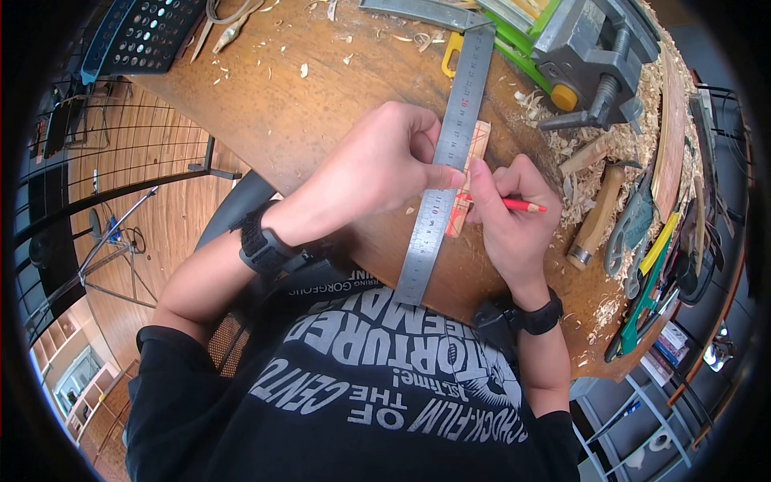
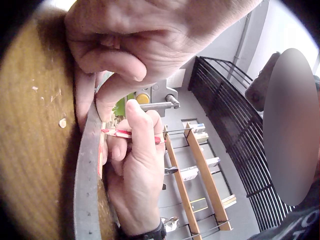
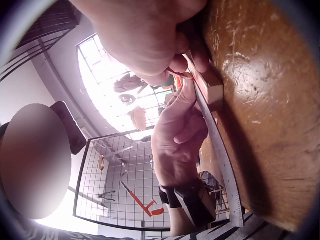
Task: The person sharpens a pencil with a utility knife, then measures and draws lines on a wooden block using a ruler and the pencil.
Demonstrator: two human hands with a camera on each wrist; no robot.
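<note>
My right hand pinches a red pencil, its tip down at a small wooden block marked with red lines. Along the block's left side runs a long steel ruler. My left hand grips the ruler near its middle, thumb lying across it toward the block. In the left wrist view the pencil meets the block right beside the ruler's edge. The right wrist view shows the end of the block against the ruler; my right hand partly hides the block.
A grey metal vise stands at the back right among wood shavings. Right of the hands lie a wooden-handled tool and several other hand tools. A metal bar meets the ruler's far end. A perforated dark container sits far left.
</note>
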